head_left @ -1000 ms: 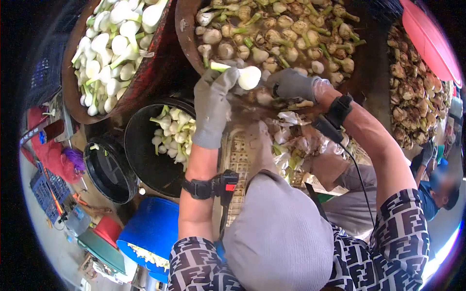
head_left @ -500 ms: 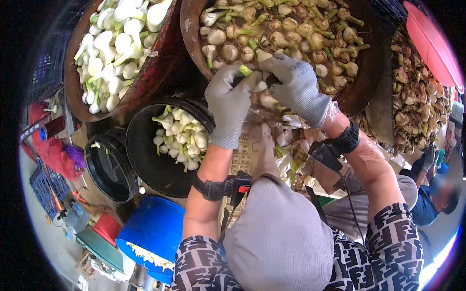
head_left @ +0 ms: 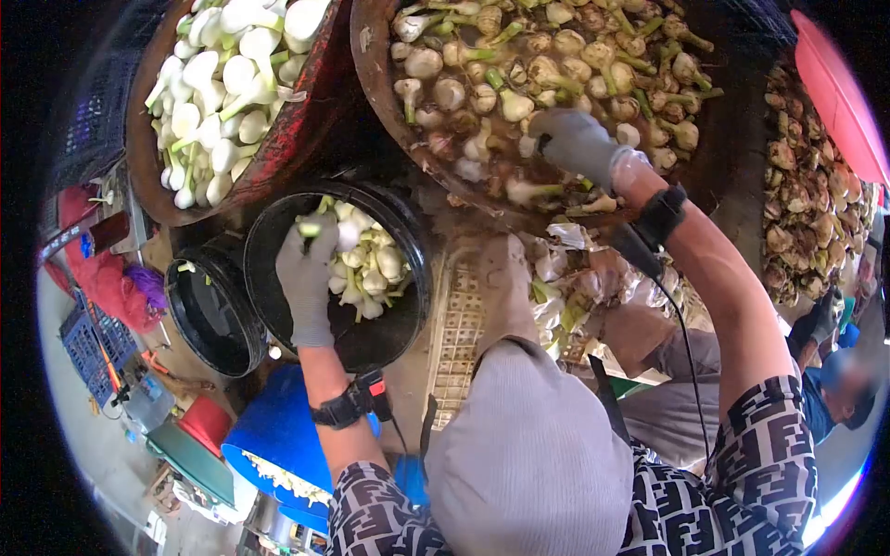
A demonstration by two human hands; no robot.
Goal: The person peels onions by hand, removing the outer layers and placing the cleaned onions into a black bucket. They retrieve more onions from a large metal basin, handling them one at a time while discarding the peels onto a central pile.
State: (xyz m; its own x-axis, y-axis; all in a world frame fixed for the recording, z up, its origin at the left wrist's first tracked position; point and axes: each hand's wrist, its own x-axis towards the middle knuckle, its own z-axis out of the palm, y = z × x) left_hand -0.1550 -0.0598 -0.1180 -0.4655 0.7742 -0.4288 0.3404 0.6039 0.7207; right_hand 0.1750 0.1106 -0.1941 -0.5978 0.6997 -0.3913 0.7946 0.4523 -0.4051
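My gloved left hand (head_left: 308, 273) is over the black tub (head_left: 273, 320), closed around a garlic bulb whose cut green stem (head_left: 310, 229) pokes out by the fingers. Peeled white garlic bulbs (head_left: 373, 269) lie heaped in that tub beside the hand. My gloved right hand (head_left: 577, 144) reaches over the large rusty pot (head_left: 389, 111), its fingers curled near the garlic. A small dark thing shows at its fingertips, too little to name. Unpeeled garlic bulbs (head_left: 567, 69) with green stems float in the pot's brown water.
A second rusty pot (head_left: 153, 199) holds white bulbs at upper left. A smaller black bucket (head_left: 215, 310) and a blue barrel (head_left: 278, 422) stand at left. Peelings (head_left: 575, 296) lie by a cream crate (head_left: 454, 334). Piled garlic (head_left: 816, 195), a pink basin (head_left: 839, 102) and another person (head_left: 830, 389) are at right.
My hands were together at the pot's near edge, working on a garlic bulb. The left has moved left and down to the black tub; the right has moved slightly over the pot.
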